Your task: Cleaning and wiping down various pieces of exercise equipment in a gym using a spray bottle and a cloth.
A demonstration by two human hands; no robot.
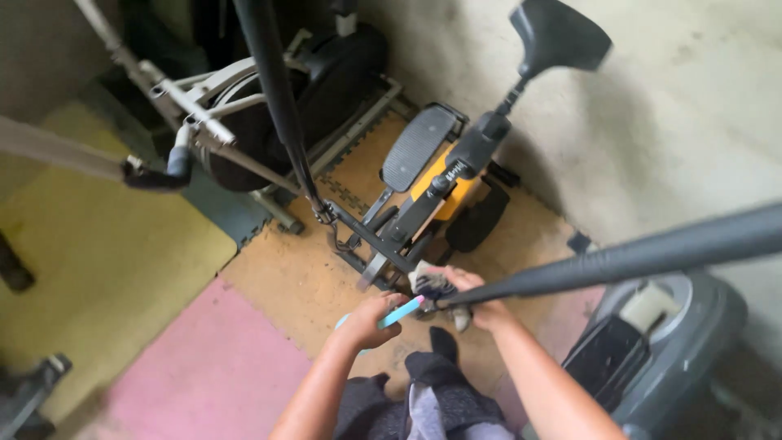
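Hands work at a black-and-yellow exercise machine [440, 191]. Left hand [368, 319] grips a light-blue plastic tool [401, 312]; right hand [476, 297] clutches a crumpled grey rag [432, 285] against the frame.

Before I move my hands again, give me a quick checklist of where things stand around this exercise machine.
1. Left hand grips the light blue tool: ok, fingers closed around it.
2. Right hand holds the cloth against the machine's frame: ok, though the exact contact spot is hidden.
3. Tool tip at the joint beside the cloth: cannot tell, the hands cover it.
4. Long black handlebar crossing over the right forearm: not ok, it is close above the arm.
5. Black pedal free of anything on it: ok.
6. Foam floor mat flat under the machine: ok.
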